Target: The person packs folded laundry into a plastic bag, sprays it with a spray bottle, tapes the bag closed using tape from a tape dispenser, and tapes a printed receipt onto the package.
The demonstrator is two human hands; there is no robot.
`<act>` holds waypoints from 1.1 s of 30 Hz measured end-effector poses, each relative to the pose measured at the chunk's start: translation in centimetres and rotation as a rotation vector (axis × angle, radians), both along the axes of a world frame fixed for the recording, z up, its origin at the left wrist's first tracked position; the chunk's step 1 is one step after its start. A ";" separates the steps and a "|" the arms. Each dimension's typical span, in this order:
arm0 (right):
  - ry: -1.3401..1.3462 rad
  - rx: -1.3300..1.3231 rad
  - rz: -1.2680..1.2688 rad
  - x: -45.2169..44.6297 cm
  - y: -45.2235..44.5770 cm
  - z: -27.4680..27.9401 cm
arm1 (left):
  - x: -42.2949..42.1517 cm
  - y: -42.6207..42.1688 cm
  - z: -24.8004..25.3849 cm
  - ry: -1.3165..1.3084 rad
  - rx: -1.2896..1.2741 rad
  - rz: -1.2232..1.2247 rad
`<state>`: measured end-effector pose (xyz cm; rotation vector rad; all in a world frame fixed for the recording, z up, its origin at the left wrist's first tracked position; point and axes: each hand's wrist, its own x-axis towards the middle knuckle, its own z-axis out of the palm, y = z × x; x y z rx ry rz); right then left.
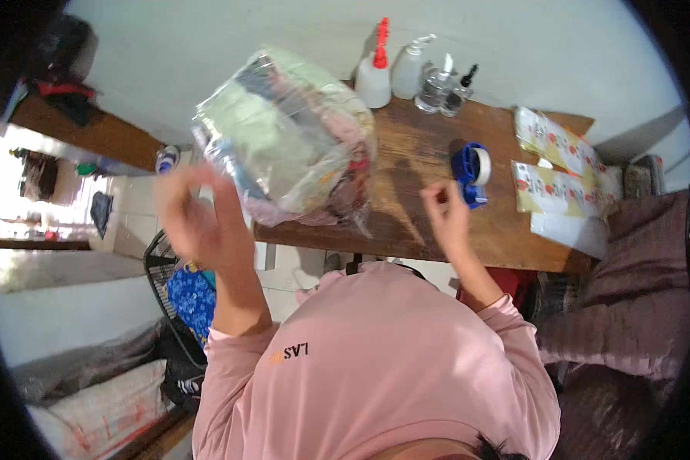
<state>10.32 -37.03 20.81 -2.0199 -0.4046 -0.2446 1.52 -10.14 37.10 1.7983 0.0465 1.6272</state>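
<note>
A clear plastic bag [284, 146] stuffed with folded cloth, pale green on top with pink and dark pieces, lies at the left end of the wooden table. Beside its lower left corner is my left hand [203, 218], raised and blurred, its bent fingers apart from the thumb; no object shows in it. My right hand [448, 218] is above the table's front part with fingertips pinched together. Whatever they hold, if anything, is too small to make out. Just beyond it stands a blue tape dispenser [465, 165] with a white tape roll [481, 166].
Along the wall stand a white spray bottle with a red nozzle [373, 80], a white pump bottle [407, 73] and two clear bottles [433, 92]. Printed plastic packets [558, 188] lie at the table's right. Dark wrapped bundles [629, 284] sit to my right, a black chair [161, 268] to my left.
</note>
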 end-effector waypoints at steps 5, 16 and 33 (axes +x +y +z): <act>0.156 0.008 -0.351 6.0 -12.9 -7.7 | 2.8 -10.1 -2.6 0.271 0.404 -0.781; 0.377 -0.100 -0.259 8.4 -15.0 -11.4 | 14.6 -25.9 -27.9 1.083 0.012 -0.930; 0.674 0.240 -0.167 -1.4 -19.4 -11.8 | 13.5 -26.1 -29.9 1.067 -0.040 -0.887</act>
